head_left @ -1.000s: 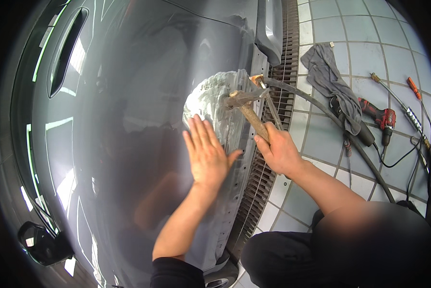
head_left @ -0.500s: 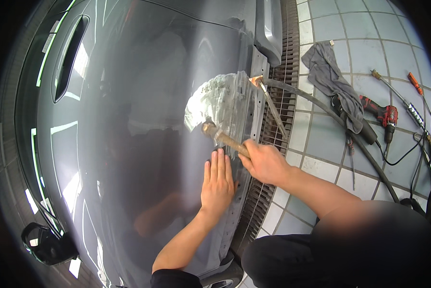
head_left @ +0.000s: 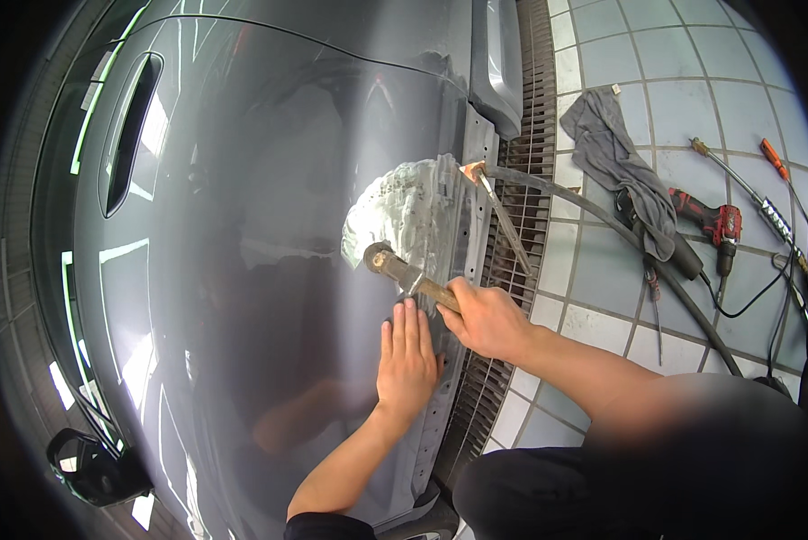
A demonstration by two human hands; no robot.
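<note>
While gripping a hammer (head_left: 413, 280) in right hand (head_left: 489, 321), left hand (head_left: 406, 367) flattened (palm down), against grey car door (head_left: 269, 207)

To the left of the bare metal patch (head_left: 404, 207), we find a wide way for a hand over the smooth door panel (head_left: 251, 180), until the door handle (head_left: 134, 135), which sits well apart from the patch. Above the patch we can also pass along this panel. At the patch's lower part, the hammer (head_left: 422, 282) obstructs us, with the right hand (head_left: 485, 317) around its handle; the left hand (head_left: 407, 364) lies just below. Right of the patch, a slanting metal bar (head_left: 505, 223) and a thick cable (head_left: 593, 209) stand in our way.
</note>
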